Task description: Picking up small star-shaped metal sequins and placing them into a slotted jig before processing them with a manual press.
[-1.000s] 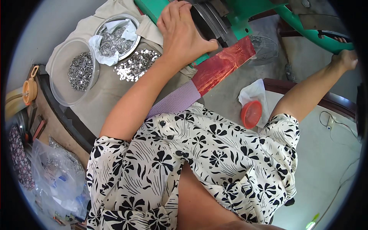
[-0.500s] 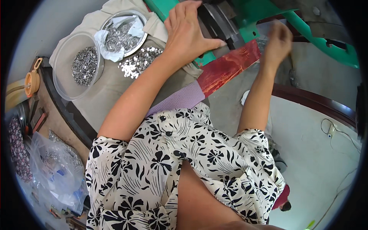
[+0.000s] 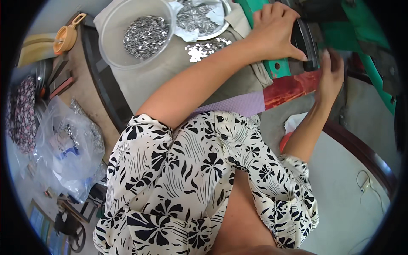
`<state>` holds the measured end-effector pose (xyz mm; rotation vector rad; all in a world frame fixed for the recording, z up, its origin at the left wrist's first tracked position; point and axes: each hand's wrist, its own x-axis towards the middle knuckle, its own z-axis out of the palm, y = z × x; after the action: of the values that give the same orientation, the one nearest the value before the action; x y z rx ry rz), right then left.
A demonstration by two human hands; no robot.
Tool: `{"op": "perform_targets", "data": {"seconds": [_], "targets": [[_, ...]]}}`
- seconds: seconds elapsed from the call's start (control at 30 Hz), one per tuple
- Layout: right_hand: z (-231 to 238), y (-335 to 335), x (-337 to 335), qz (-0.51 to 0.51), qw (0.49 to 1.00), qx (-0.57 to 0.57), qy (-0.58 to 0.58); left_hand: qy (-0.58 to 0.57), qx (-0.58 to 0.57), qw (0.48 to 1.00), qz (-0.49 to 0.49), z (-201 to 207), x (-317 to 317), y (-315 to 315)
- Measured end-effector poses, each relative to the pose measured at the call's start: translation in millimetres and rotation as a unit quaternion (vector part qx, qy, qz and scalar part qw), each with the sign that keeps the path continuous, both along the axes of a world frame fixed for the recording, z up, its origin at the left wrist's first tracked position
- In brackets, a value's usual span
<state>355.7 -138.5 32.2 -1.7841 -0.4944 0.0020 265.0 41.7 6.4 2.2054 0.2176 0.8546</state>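
Plainly, the left hand (image 3: 274, 36) arches, thumb splayed.

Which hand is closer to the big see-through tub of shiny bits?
Left. The left hand is right of the tub, by the green metal part; the right hand is farther right and lower in the picture.

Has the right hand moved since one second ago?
Yes. Judged against the red board, the right hand moved left, from far beyond the board's right end to close beside it.
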Motion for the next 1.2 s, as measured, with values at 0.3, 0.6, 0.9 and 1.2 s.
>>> {"op": "perform_targets", "data": {"seconds": [0.3, 0.6, 0.9, 1.2], "targets": [[3, -23, -40, 0.007, 0.926, -0.316, -0.209, -0.018, -0.016, 1.000, 0.009, 12, -20, -18], [21, -77, -88, -0.015, 0.948, -0.199, -0.250, 0.001, -0.263, 0.949, -0.175, 52, -71, -20], [60, 64, -83, 0.328, 0.931, 0.083, -0.139, 0.102, -0.248, 0.951, -0.155, 98, -175, 66], [101, 137, -110, 0.339, 0.907, -0.008, -0.251, -0.279, -0.277, 0.868, -0.303, 95, -179, 111]]}}
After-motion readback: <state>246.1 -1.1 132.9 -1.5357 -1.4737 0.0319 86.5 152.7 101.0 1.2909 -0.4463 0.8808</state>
